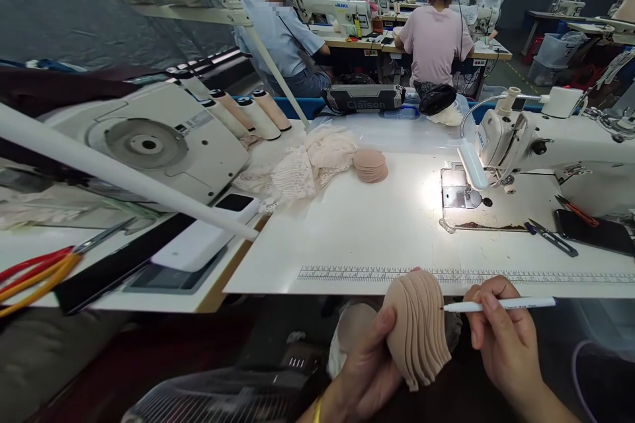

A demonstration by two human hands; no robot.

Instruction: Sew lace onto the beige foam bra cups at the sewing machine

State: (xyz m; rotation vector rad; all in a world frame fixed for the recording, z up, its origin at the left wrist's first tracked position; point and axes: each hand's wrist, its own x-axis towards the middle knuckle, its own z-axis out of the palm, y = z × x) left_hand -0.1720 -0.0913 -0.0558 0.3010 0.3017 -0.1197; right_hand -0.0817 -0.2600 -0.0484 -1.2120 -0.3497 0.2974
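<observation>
My left hand [370, 360] grips a fanned stack of beige fabric pads [417, 327] just off the table's front edge, thumb on the near face. Their edges lie staggered toward the right. Between the fingertips of my right hand [508, 337] is a slim white marker pen [526, 303], held nearly level. Its dark tip points left and meets, or almost meets, the edge of the stack. Farther back on the white table lies a second pile of similar rounded pads [370, 165], beside crumpled cream lace fabric [310, 162].
A lit sewing machine [520, 139] stands on the right, with thread snips [553, 238] and a black phone [595, 231] near it. A printed ruler [347, 273] runs along the front edge. Thread cones [260, 115] and orange-handled scissors [44, 281] are at left. Two people [434, 36] sit ahead.
</observation>
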